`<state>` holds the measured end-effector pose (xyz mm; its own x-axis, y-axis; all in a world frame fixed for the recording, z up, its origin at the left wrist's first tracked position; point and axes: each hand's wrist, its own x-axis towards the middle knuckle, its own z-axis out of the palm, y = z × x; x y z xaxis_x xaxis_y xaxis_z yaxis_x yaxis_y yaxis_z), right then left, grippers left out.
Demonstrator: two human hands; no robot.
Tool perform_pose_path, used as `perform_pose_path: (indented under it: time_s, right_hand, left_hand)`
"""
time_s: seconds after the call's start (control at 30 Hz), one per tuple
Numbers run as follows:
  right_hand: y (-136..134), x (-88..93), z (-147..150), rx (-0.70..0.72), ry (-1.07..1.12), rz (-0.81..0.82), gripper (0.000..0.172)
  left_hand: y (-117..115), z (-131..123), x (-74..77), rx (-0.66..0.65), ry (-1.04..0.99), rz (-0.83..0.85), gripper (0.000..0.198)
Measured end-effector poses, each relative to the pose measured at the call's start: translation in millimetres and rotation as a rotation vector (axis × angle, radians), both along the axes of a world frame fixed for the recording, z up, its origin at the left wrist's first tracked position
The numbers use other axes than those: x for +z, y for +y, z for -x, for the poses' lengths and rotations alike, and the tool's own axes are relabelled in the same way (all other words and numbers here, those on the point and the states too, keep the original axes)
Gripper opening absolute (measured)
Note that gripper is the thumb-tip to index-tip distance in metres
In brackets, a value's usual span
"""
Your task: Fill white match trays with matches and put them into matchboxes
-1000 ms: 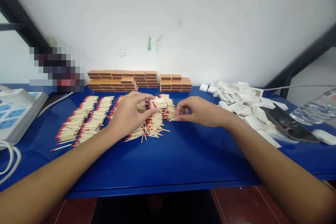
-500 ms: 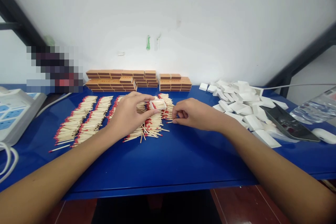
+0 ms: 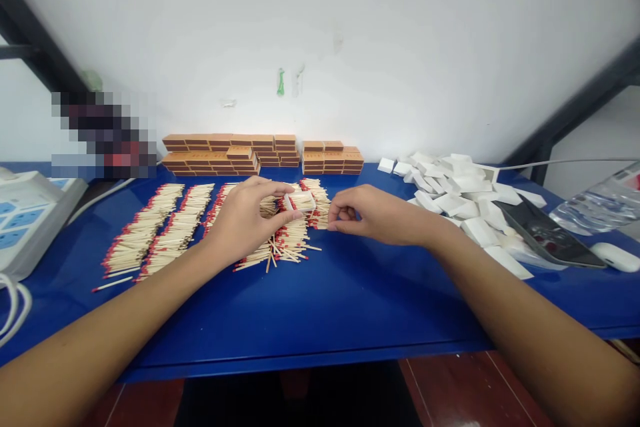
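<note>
My left hand [image 3: 253,213] grips a small white matchbox tray [image 3: 311,203] between thumb and fingers. Several red-tipped matches [image 3: 300,201] lie inside that tray, which hangs over the heaped matches. To its right, my right hand [image 3: 367,213] has its fingers curled and pinched at the edge of the rightmost pile of matches [image 3: 321,213]; whatever is between the fingertips is too small or hidden to tell. Loose matches [image 3: 290,247] lie crossed just below the tray. Part of the middle piles is hidden behind my left hand.
Long rows of matches [image 3: 167,213] lie on the blue table [image 3: 310,320] at left. Stacked brown matchboxes [image 3: 210,160] line the wall. At right are a heap of white trays [image 3: 465,187], a phone [image 3: 545,233], a plastic bottle [image 3: 600,207] and a power strip [image 3: 30,220] opposite.
My right fingertips have closed in slightly at the pile's edge, and the single match seen by them no longer shows there. My left hand keeps the tray nearly in place.
</note>
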<state>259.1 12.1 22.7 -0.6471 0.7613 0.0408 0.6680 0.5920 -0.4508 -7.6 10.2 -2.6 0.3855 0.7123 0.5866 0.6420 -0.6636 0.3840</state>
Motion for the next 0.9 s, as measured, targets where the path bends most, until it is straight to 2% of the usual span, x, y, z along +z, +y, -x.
perform_pose_path:
  time_s: [0.17,0.33,0.6,0.9]
  right_hand:
    - [-2,2.9,5,-0.037,0.210,-0.175,0.016]
    - [0,-6.4,11,-0.035,0.225,-0.346,0.010]
    - [-2,-7.9,12,-0.019,0.194,-0.377,0.006]
    - [-5,-0.7,12,-0.083,0.195,-0.349,0.013]
  left_hand:
    - [-1,-2,-1.1,-0.033,0.026,-0.005,0.039]
    - [-6,-5,-0.2,-0.099,0.024,0.027,0.038]
    - [-9,-7,2.2,-0.172,-0.013,0.081,0.037]
    - [-7,-6,1.2,-0.121,0.008,0.071,0.037]
